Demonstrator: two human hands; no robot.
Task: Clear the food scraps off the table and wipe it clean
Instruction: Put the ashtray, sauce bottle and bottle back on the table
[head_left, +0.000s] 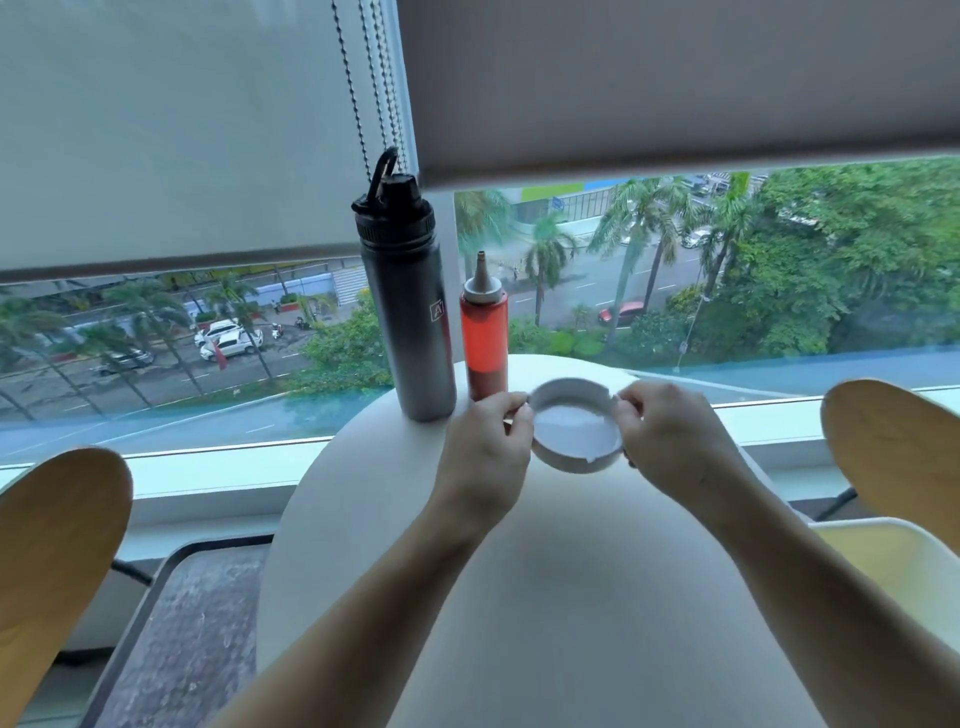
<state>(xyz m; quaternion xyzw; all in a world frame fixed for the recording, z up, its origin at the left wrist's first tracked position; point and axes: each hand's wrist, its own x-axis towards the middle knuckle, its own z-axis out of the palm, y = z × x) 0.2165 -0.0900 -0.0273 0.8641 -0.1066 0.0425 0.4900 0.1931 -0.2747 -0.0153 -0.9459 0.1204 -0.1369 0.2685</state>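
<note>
A small round white ashtray (574, 428) with notched rim sits at the far side of the round off-white table (545, 597). My left hand (485, 454) pinches its left rim and my right hand (670, 441) pinches its right rim. The inside of the ashtray looks white and bare. No food scraps show on the table surface in view. No cloth is in view.
A tall dark grey flask (408, 306) and a red squeeze sauce bottle (484, 332) stand just behind the ashtray near the window. Wooden chair backs rise at left (57, 561) and right (898, 457). A yellow chair seat (888, 577) lies at right.
</note>
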